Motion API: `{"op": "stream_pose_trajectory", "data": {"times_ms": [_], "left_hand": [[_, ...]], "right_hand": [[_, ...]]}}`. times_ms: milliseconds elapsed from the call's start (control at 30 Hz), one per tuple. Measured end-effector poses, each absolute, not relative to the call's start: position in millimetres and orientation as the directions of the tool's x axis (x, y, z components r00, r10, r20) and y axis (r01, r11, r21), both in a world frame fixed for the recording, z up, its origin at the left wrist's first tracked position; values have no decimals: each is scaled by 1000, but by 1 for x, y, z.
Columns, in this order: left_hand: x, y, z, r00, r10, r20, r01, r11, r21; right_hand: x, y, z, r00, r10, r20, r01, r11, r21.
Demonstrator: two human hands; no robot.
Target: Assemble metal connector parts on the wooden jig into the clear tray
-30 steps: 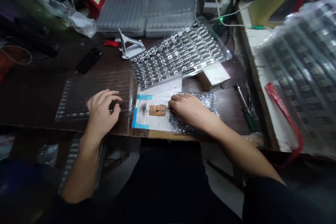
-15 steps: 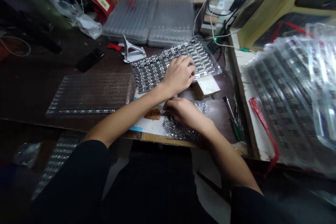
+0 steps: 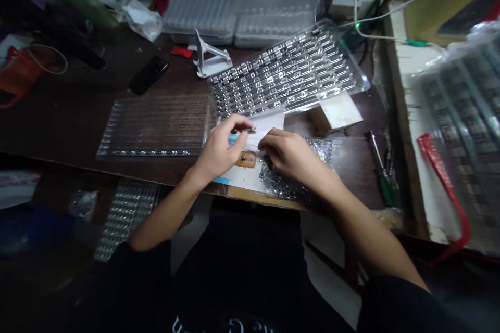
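Back from the tray [image 3: 281, 77], the left hand [image 3: 223, 146] pinches a blurred part [image 3: 252, 130] above the dark, cluttered table [image 3: 66, 132]; the right hand [image 3: 291, 155] bunches, its grip impossible to tell.

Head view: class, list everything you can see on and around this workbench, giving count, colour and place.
Filled tray: one, clear with silvery parts, beyond the hands
Nearly empty tray: one, clear, left
Loose metal parts: uncountable, silvery, by right hand
Small block: one, orange-brown, on white sheet
White sheet: one, front centre
White-topped block: one, right of centre
Phone-like object: one, black, back left
Stand: one, pale, back centre
Stacked trays: two stacks, clear, back
Screwdriver: one, green-handled, right
Strap: one, red, far right
Workbench: one, dark brown
Edge clutter: too blurred to count
Hands: two, bare; left, right, front centre
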State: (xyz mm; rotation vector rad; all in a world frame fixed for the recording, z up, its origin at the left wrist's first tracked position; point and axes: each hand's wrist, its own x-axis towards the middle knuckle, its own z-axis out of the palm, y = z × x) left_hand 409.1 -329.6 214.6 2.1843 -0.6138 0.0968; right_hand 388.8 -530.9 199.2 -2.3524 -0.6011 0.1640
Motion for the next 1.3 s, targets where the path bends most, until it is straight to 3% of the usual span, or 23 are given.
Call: {"op": "stream_pose_trajectory", "data": {"times_ms": [100,233,567,800,967,1067,1200,1300], "left_hand": [[387,-302,189,917,-329,226,-385,-573,723],[375,-290,169,905,-338,256,-411,-548,728],[372,-290,163,878,-374,300,-477,-620,623],[372,-290,159,874,-378,306,-479,-564,672],[369,-284,160,930,-138,342,-357,-564,745],[364,-280,162,924,-220,312,-373,-689,621],[358,-278,164,898,-357,257,-439,-760,479],[359,-277,163,899,-350,262,-436,-763,477]], "right_hand": [[389,-527,197,880,474,30,368,-642,-673],[390,-523,195,876,483,14,366,-643,-673],[391,-520,194,862,506,37,385,-605,-697],[385,-508,191,863,504,41,388,-607,-693],[383,-499,184,850,516,108,437,-576,-691],[382,-495,182,754,641,145,565,-520,-640],[379,-492,183,675,724,143,703,-572,-421],[379,-493,183,695,703,155,675,-562,-479]]}}
